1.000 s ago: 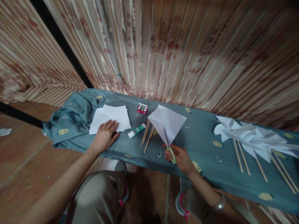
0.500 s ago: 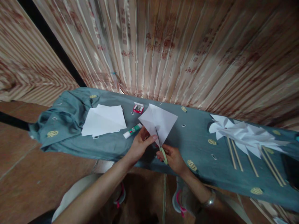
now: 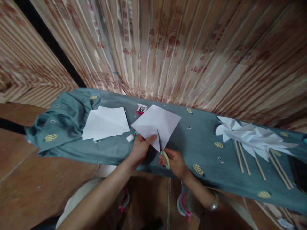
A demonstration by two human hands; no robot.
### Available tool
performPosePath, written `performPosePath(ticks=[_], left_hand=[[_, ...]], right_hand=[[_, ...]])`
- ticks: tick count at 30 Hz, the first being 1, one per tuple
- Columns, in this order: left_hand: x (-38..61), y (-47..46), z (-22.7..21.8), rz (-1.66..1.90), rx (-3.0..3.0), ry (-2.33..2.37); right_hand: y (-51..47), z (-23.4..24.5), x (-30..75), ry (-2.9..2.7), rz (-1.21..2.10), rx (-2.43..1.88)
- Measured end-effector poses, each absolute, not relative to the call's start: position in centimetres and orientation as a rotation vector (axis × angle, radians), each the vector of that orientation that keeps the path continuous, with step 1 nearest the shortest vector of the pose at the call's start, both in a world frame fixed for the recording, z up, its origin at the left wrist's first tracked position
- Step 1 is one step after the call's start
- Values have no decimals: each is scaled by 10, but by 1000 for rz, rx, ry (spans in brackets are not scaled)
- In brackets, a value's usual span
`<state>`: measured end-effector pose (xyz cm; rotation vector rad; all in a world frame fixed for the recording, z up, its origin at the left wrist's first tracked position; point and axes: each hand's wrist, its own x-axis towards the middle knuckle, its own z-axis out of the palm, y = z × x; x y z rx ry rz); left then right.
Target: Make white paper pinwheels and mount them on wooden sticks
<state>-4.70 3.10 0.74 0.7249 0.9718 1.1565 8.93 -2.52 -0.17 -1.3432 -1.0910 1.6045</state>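
A square sheet of white paper [image 3: 163, 121] is held above the cloth, one corner towards me. My left hand [image 3: 141, 147] pinches its lower left side, thumb on top and fingers underneath. My right hand [image 3: 174, 163] grips scissors [image 3: 165, 159] with pale green handles. Their dark blades lie at a slit running from the near corner towards the middle of the sheet. Under the paper's left edge, a glue stick [image 3: 130, 137] is partly covered. Just behind the sheet sits a small red box [image 3: 141, 109] with shiny metal pieces inside.
A stack of white paper [image 3: 105, 123] lies on the left of the grey-green cloth [image 3: 203, 140]. White paper pinwheels [image 3: 251, 135] on wooden sticks [image 3: 260, 168] lie at the right, near a dark object [image 3: 298, 172]. A patterned curtain [image 3: 163, 48] hangs behind.
The paper has turned and shifted slightly left, now covering more of the glue stick. Its slit has opened wider beside the blades. Both hands have moved a little left.
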Motion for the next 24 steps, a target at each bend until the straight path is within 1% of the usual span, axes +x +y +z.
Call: performPosePath(ticks=[10, 24], left_hand=[[-39, 31, 11, 1140, 845, 1072], [-32, 33, 10, 1173, 868, 1074]], right_hand=[[-21, -3, 88, -1121, 1495, -1340], [-21, -6, 91, -1131, 1472, -1339]])
